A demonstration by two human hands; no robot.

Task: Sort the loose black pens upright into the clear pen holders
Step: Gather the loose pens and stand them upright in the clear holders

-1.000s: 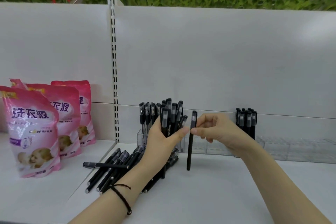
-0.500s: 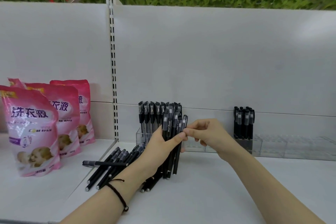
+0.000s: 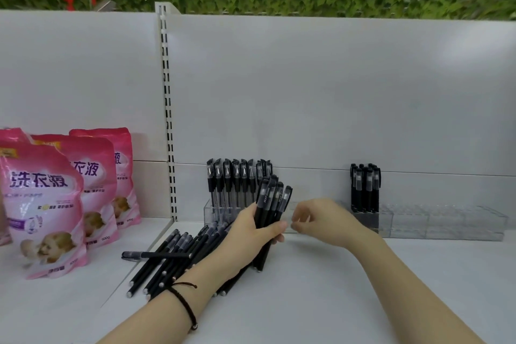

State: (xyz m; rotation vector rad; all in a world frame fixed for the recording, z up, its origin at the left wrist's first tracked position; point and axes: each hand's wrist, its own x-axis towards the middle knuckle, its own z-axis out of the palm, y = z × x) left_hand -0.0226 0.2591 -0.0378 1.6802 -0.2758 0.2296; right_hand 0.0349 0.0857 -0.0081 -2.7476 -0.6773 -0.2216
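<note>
Bundle of black pens (image 3: 272,202) stands upright on the shelf (image 3: 363,288) by the clear pen holders (image 3: 446,220), left hand (image 3: 251,232) wrapped round its middle, right hand (image 3: 321,218) loosely curled and empty beside it; light, stiff barrels probably pinch best near the cap.

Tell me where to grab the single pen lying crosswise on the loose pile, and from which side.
Pinch the crosswise pen mid-barrel, coming from above with fingers on its near and far sides. It lies flat on top of the loose pens, across them, so its middle is exposed and should lift cleanly.
</note>
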